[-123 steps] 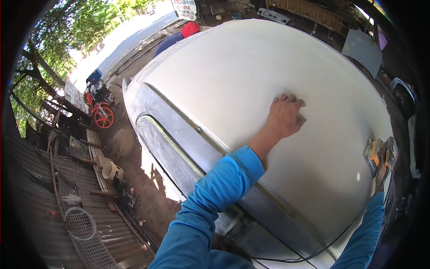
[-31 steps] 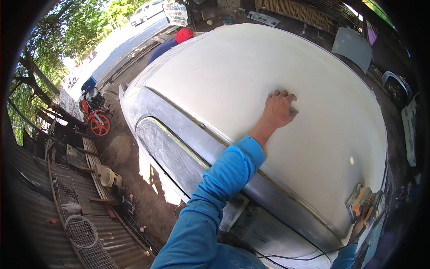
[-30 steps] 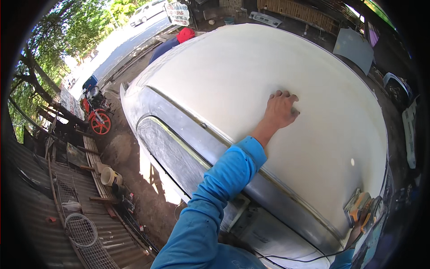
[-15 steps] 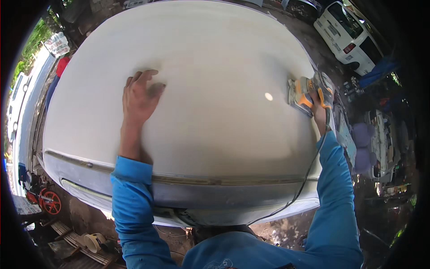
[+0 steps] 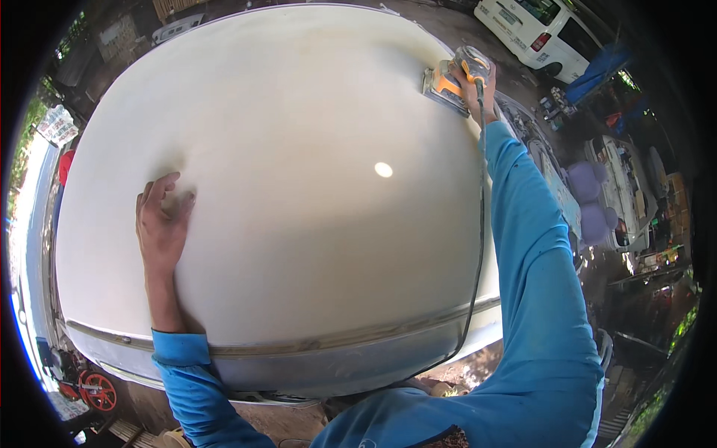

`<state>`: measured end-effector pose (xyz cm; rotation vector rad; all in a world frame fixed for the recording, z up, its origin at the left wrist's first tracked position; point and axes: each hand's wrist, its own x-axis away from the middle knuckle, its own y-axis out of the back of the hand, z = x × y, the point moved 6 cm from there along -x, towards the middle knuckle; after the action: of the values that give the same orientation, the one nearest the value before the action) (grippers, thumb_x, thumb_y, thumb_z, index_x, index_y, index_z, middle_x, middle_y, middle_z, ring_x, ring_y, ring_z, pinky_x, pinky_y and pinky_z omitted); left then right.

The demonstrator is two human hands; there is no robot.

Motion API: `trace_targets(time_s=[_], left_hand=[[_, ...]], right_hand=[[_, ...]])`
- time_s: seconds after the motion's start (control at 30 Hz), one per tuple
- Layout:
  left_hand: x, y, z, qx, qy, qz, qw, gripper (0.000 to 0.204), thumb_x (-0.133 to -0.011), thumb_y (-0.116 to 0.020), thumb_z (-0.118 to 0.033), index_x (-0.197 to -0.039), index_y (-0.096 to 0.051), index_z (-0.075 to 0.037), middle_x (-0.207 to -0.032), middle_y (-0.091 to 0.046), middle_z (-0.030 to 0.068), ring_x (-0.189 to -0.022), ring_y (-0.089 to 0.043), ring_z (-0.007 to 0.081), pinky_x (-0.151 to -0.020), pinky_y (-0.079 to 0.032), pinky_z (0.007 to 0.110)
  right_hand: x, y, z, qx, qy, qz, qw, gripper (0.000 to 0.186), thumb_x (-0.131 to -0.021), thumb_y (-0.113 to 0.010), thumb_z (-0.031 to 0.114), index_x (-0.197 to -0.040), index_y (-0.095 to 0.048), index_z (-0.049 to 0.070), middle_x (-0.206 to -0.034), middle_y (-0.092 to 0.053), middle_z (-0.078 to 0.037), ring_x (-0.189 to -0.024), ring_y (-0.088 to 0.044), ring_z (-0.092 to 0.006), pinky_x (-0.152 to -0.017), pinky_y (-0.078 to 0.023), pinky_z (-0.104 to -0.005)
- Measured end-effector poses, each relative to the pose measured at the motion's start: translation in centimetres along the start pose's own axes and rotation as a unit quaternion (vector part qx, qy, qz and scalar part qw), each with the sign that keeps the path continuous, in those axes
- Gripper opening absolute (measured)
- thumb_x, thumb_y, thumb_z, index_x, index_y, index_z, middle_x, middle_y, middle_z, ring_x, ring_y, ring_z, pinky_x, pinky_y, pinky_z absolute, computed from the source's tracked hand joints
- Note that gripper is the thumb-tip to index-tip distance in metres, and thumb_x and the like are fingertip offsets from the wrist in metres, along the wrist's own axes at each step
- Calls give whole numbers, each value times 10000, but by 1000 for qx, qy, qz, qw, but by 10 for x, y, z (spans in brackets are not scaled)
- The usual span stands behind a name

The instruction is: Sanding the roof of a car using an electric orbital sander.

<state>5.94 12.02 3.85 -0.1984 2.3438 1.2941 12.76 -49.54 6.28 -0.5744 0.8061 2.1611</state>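
A wide whitish car roof (image 5: pixel 299 194) fills the middle of the head view, with a round bright spot right of its centre. My right hand (image 5: pixel 484 91) is wrapped round an orange and grey electric sander (image 5: pixel 452 81), whose flat pad rests at the roof's far right edge. From the sander a dark power cord (image 5: pixel 481 224) runs back along my right arm and over the near edge. My left hand (image 5: pixel 161 226) is on the left part of the roof, fingers apart and slightly curled, holding nothing.
A trim strip (image 5: pixel 299 347) crosses the roof's near edge. Beyond the far right stands a white van (image 5: pixel 541 33). Purple rounded objects (image 5: pixel 594 201) and another vehicle (image 5: pixel 621 190) are at the right. A motorcycle with a red wheel (image 5: pixel 98 392) stands at the lower left.
My right arm has stretched forward, carrying the sander farther along the roof's right edge. The view has shifted; my left hand now appears lower and farther left, still spread.
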Motion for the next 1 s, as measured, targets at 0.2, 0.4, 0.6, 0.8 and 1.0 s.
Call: trace_targets(time_s=[0.2,0.4,0.6,0.8,1.0], left_hand=[[2,-2,9,3,6,8,1000,409,-839,-776,-114,-1234,-668,-102,-1083,-658,80,-1040,-580,274,-874,-486,406],[4,-2,16,11,-6,-5,1000,404,-847,-771,-123,-1237,-664,-105,-1093,-656,82,-1027,-578,289,-894,-487,427],[1,-6,18,-3,16,-2,1000,397,-859,-756,-163,-1241,-661,-114,-1110,-658,81,-1054,-575,301,-908,-485,442],[1,-8,17,13,-2,9,1000,415,-853,-743,-156,-1257,-656,-118,-1112,-655,83,-1069,-573,305,-924,-479,440],[1,-10,19,18,11,9,1000,409,-860,-710,-144,-1263,-653,-113,-1091,-654,89,-1063,-572,308,-933,-476,437]], right_hand=[[44,38,13,-2,1,9,1000,807,-733,-905,358,-1281,-437,-4,-1208,-635,-170,-1111,-626,-268,-998,-490,-367],[139,101,61,-41,4,25,999,790,-733,-907,217,-1324,-425,8,-1247,-606,-165,-1153,-597,-266,-1019,-480,-389],[235,166,98,-112,-52,99,987,889,-692,-901,132,-1406,-381,27,-1257,-597,-118,-1178,-584,-247,-1049,-459,-384],[278,193,125,-169,20,107,980,956,-656,-904,115,-1442,-365,45,-1263,-593,-102,-1190,-579,-237,-1067,-448,-375],[232,164,110,-101,-20,102,990,980,-643,-901,100,-1455,-353,74,-1284,-582,-95,-1203,-570,-227,-1071,-447,-376]])
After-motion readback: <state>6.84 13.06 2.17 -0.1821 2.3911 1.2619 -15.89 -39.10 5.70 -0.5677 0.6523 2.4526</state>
